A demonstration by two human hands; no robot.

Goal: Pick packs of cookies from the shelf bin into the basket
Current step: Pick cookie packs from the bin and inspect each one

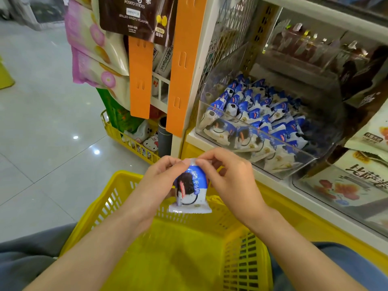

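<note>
A blue and white cookie pack hangs upright over the far edge of the yellow basket. My left hand and my right hand both pinch its top seam between thumb and fingers. Up to the right, a clear plastic shelf bin holds several more packs of the same blue and white cookies. The basket sits low in front of me, and I see nothing inside it.
Orange hanging strips carry snack bags at the left of the shelf. A smaller yellow basket with goods stands on the grey floor behind. Other clear bins with snack packs flank the cookie bin.
</note>
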